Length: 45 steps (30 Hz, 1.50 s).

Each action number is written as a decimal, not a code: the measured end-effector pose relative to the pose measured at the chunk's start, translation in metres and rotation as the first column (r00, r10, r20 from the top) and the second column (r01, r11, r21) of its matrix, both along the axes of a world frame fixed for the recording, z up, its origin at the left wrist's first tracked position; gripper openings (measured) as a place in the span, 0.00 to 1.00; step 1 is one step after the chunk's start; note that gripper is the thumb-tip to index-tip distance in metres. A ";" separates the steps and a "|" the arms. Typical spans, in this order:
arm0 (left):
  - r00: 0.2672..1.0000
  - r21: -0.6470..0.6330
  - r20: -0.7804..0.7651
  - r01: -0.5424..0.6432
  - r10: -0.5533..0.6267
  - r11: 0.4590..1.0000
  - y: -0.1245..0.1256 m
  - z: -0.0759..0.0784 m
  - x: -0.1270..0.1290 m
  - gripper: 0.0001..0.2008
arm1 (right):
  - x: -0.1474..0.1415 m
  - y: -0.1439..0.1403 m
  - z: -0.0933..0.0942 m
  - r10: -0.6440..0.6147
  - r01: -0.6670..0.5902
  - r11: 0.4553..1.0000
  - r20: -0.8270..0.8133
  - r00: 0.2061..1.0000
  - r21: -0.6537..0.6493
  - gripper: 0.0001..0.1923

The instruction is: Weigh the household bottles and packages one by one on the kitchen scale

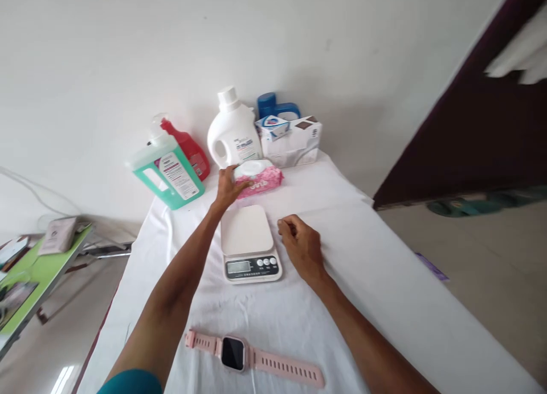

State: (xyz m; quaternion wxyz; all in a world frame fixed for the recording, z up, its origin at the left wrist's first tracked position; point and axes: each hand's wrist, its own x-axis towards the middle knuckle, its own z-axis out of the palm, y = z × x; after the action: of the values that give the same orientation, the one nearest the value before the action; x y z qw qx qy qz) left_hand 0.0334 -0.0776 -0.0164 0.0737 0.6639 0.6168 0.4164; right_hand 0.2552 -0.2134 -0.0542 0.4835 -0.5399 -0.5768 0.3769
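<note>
- pink wet-wipes pack (258, 179) with a white flip lid lies on the white-clothed tabletop (384, 257), just behind the kitchen scale (250, 243); it is not yet on the scale.
- left hand (227, 187) reaches past the scale's left edge, and its fingers (239, 184) lie on the pack's near-left end; whether they have closed round it, i cannot tell.
- right hand (301, 247) rests on the cloth just right of the scale, fingers loosely curled together, holding nothing.
- scale platform is bare; the display shows no reading i can make out.
- judging from this, the pack is only at the reaching stage: lifting it and setting it on the platform look still undone.
- behind the scale, against the wall, stand a green detergent jug (167, 174), a red spray bottle (188, 147), a white detergent jug (234, 133), a blue container (276, 106) and a small carton (294, 137), none of them touched.
- in front of the scale, near the tabletop's front edge, lies a pink smartwatch (252, 357), flat and strap open.
</note>
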 end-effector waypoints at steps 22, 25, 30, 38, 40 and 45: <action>0.826 0.003 0.495 -0.314 0.271 0.949 -0.066 0.064 -0.213 0.29 | -0.002 0.002 0.002 -0.013 0.023 0.995 0.108 0.994 -0.096 0.17; 0.757 0.077 0.609 -0.355 0.238 0.932 -0.068 0.054 -0.192 0.31 | -0.003 0.003 0.001 -0.015 0.026 0.993 0.093 0.996 -0.112 0.18; 0.660 0.118 0.718 -0.430 0.222 0.895 -0.102 0.054 -0.157 0.33 | -0.003 0.001 0.003 -0.008 0.016 0.994 0.070 0.997 -0.112 0.17; 0.559 0.138 0.787 -0.573 0.262 0.808 -0.214 0.069 -0.129 0.32 | -0.004 0.003 0.005 0.017 -0.015 0.999 0.047 0.999 -0.029 0.17; 0.575 0.140 0.771 -0.572 0.274 0.808 -0.238 0.077 -0.120 0.31 | -0.005 0.003 0.006 0.020 -0.019 1.000 0.037 0.999 -0.023 0.17; 0.655 0.224 0.738 -0.464 0.162 0.857 -0.266 0.104 -0.085 0.31 | -0.005 0.002 0.007 0.014 -0.014 1.000 0.013 1.000 -0.010 0.16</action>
State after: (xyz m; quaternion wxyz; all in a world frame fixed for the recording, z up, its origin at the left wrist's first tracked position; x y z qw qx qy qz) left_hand -0.0515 -0.3439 0.0871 0.0908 0.3386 0.5529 0.7559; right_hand 0.2504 -0.2115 -0.0475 0.4746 -0.5406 -0.5817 0.3796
